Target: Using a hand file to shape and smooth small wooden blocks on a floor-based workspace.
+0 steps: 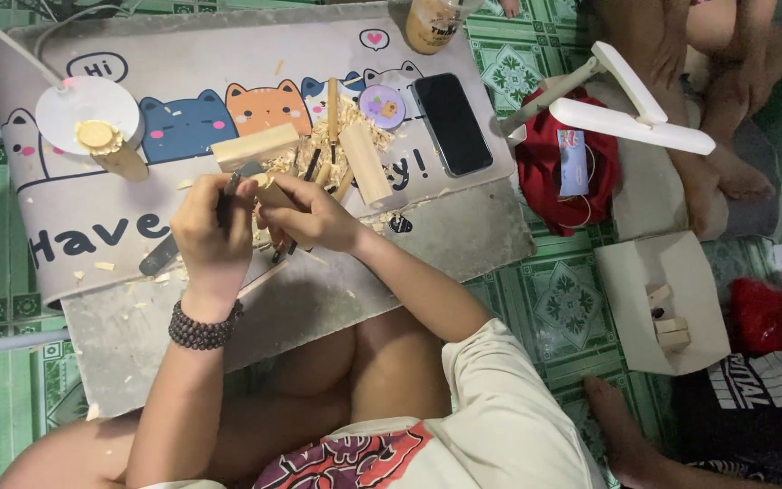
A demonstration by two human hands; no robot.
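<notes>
On the cartoon-cat desk mat [463, 231], the left hand [214, 240] is gripping a dark-handled carving tool [225, 201]; the right hand [305, 217] is seemingly pinching a small pale wood piece [269, 186].

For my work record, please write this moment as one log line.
left hand: holds dark tool | right hand: holds small wood piece | around: wood blocks, shavings, phone | surface: cat mat

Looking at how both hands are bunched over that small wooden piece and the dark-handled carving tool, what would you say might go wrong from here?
The left hand grips the dark-handled carving tool right beside the right hand pinching the small pale wooden piece; a slip might nick fingers. Pale wood shavings could drift onto the black smartphone nearby.
</notes>
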